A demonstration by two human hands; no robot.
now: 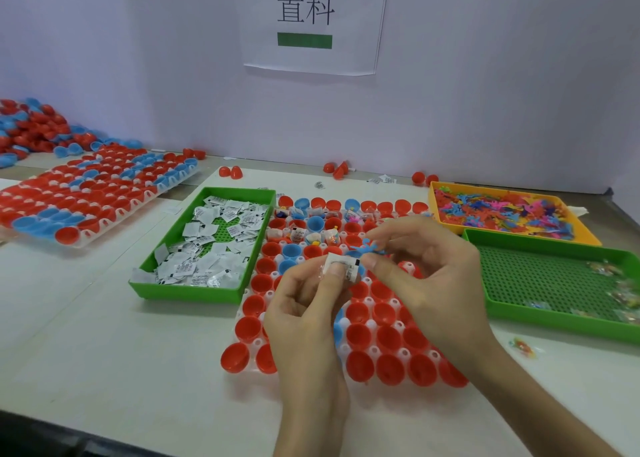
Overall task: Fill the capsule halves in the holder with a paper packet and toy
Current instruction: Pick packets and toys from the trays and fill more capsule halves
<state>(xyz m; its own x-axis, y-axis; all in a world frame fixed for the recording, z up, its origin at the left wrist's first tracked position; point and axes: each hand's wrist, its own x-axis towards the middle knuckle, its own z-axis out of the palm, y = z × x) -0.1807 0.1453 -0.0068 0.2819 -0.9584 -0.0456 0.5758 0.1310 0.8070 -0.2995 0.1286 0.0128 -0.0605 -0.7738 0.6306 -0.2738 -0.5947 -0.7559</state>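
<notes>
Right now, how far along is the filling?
Done: a few far capsules in the holder already hold packets and toys. In hand: the left hand pinches a packet, the right hand a blue toy. Left: the many near red halves look empty.

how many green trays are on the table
2. The left green tray, holding paper packets, sits left of the capsule holder. The right green tray lies right of it, in front of the orange tray. None seems hidden.
</notes>
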